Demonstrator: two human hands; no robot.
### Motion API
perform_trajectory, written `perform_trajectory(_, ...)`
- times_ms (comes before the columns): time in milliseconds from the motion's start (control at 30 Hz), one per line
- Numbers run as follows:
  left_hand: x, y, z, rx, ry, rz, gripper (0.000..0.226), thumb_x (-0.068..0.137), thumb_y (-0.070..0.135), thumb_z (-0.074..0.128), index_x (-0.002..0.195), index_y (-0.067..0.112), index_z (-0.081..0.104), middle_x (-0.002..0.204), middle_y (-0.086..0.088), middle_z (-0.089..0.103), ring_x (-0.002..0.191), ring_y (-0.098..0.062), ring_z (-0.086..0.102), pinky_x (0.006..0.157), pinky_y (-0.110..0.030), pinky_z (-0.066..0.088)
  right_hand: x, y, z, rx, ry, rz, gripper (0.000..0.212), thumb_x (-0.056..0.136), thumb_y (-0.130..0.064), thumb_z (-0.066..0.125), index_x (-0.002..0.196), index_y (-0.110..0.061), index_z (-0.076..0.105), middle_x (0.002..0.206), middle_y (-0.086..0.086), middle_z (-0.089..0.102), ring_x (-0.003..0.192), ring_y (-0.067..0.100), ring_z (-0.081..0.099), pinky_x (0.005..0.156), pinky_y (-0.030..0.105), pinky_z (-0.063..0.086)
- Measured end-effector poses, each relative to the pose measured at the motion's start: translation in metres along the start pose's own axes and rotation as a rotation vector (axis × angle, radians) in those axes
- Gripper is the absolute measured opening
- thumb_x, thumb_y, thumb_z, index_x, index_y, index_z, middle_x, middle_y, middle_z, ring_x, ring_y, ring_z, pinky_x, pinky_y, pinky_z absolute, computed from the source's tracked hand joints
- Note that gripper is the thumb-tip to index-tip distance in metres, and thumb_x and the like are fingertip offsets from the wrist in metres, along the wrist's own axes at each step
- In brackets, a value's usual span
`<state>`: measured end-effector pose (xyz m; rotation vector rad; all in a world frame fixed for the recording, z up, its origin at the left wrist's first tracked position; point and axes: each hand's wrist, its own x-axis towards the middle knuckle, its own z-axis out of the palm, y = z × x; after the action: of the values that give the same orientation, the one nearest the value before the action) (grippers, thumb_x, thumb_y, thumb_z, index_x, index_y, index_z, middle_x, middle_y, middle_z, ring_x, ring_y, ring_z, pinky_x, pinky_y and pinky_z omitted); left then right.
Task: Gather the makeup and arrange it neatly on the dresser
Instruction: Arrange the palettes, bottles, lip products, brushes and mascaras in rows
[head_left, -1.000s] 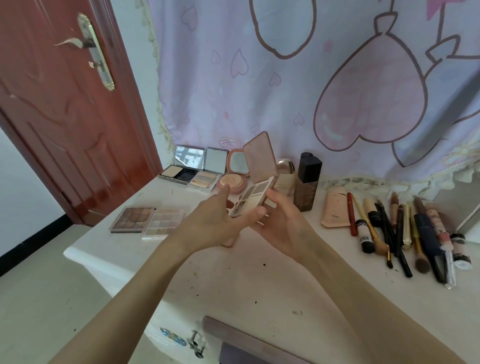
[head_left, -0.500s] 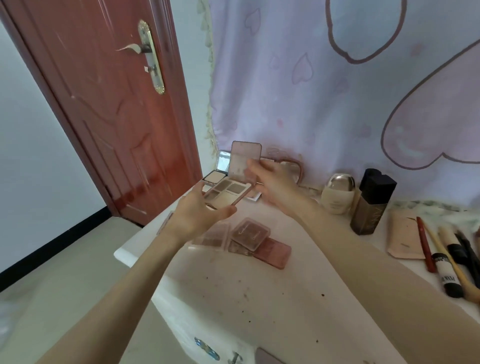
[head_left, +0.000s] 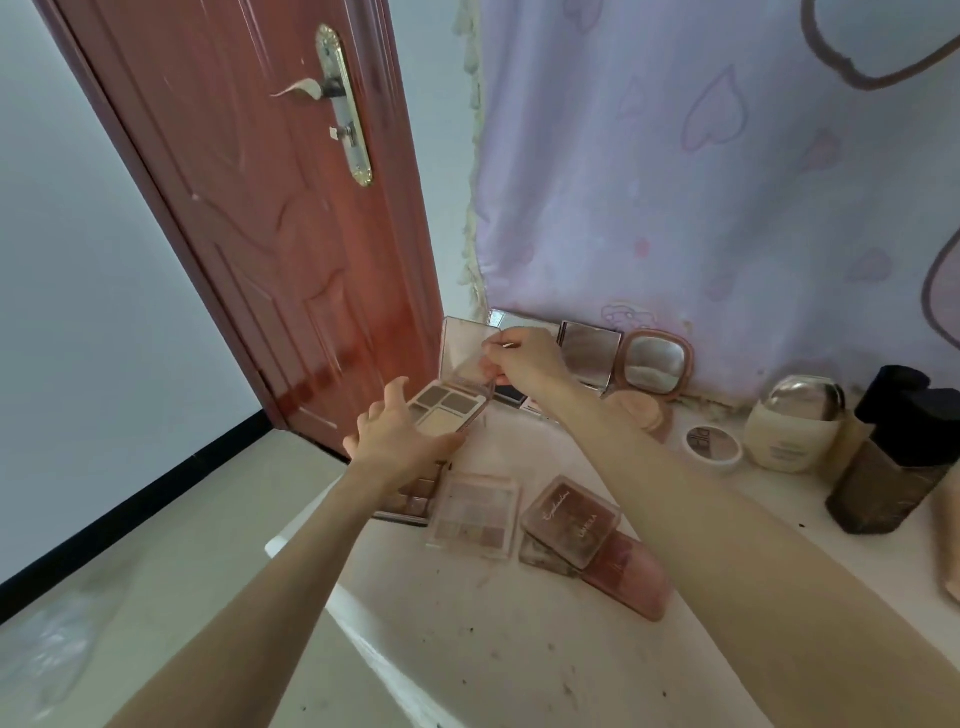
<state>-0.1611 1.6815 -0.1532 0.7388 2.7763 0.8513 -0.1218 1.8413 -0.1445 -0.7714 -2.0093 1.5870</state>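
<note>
The dresser (head_left: 519, 649) carries closed palettes near its left edge and a row of open mirrored compacts (head_left: 592, 358) at the far wall, so the step looks like adding the open palette (head_left: 449, 410), held at that row's left end. Next it wants lowering flat, lid upright. The left hand (head_left: 400, 436) grips its base from below; the right hand (head_left: 524, 358) pinches the lid

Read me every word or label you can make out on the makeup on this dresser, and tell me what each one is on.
"Eyeshadow", in script, on the lid of the closed pink palette.
Block letters beside it on the same lid: blurred, not readable.
Dark print on the small round white jar: too blurred to read.
Faint print on the cream bottle: too small.
Dark square bottle: no legible text.
</note>
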Motion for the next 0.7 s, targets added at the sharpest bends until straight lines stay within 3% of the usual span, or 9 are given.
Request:
perform_trajectory(100, 0.006, -0.004, 0.004, 0.0, -0.027, -0.033, 0.094, 0.071, 0.045, 0.072, 0.144, 0.026, 0.016, 0.141, -0.008, 0.036, 0.132, -0.028, 0.028, 0.107, -0.046, 0.021, 0.004, 0.005, 0.007, -0.04, -0.01, 0.001, 0.03, 0.084, -0.005, 0.055, 0.062, -0.024, 0.059, 0.072, 0.006, 0.067, 0.08, 0.022, 0.064, 0.092, 0.042, 0.05)
perform_trajectory(233, 0.012, -0.004, 0.01, 0.037, -0.038, -0.039, 0.094, 0.071, 0.042, 0.072, 0.144, 0.026, 0.015, 0.141, -0.007, 0.034, 0.132, -0.029, 0.027, 0.107, -0.048, 0.019, 0.011, 0.012, 0.008, -0.078, 0.022, 0.0, 0.031, 0.082, -0.004, 0.055, 0.062, -0.026, 0.057, 0.08, 0.009, 0.069, 0.095, 0.031, 0.065, 0.093, 0.045, 0.05)
perform_trajectory(367, 0.015, -0.003, 0.016, 0.107, -0.046, -0.046, 0.095, 0.071, 0.045, 0.071, 0.145, 0.027, 0.014, 0.143, -0.007, 0.032, 0.132, -0.028, 0.025, 0.108, -0.049, 0.017, 0.012, 0.013, 0.004, -0.049, 0.071, 0.025, 0.023, 0.085, -0.003, 0.054, 0.069, -0.019, 0.059, 0.076, 0.01, 0.067, 0.09, 0.028, 0.067, 0.091, 0.043, 0.051)
perform_trajectory(467, 0.015, 0.0, 0.017, 0.179, -0.063, -0.073, 0.095, 0.073, 0.047, 0.068, 0.146, 0.028, 0.01, 0.143, -0.007, 0.03, 0.133, -0.027, 0.024, 0.107, -0.049, 0.016, 0.015, 0.014, 0.001, -0.048, 0.099, 0.025, 0.017, 0.084, 0.0, 0.053, 0.088, -0.01, 0.066, 0.086, 0.013, 0.069, 0.097, 0.03, 0.065, 0.093, 0.042, 0.05)
perform_trajectory(567, 0.014, 0.002, 0.017, 0.22, -0.083, -0.076, 0.095, 0.075, 0.05, 0.065, 0.146, 0.028, 0.007, 0.144, -0.009, 0.029, 0.133, -0.028, 0.022, 0.107, -0.049, 0.016, 0.022, 0.019, 0.0, -0.063, 0.114, 0.048, 0.031, 0.081, 0.0, 0.052, 0.108, -0.005, 0.066, 0.11, 0.019, 0.066, 0.109, 0.035, 0.059, 0.096, 0.043, 0.048)
perform_trajectory(700, 0.011, -0.001, 0.017, 0.234, -0.103, -0.048, 0.094, 0.078, 0.058, 0.058, 0.148, 0.027, 0.002, 0.147, -0.01, 0.025, 0.135, -0.029, 0.021, 0.109, -0.052, 0.015, 0.009, 0.014, -0.005, -0.065, 0.133, 0.064, 0.04, 0.084, -0.006, 0.055, 0.124, -0.004, 0.057, 0.119, 0.016, 0.062, 0.111, 0.033, 0.059, 0.098, 0.041, 0.047)
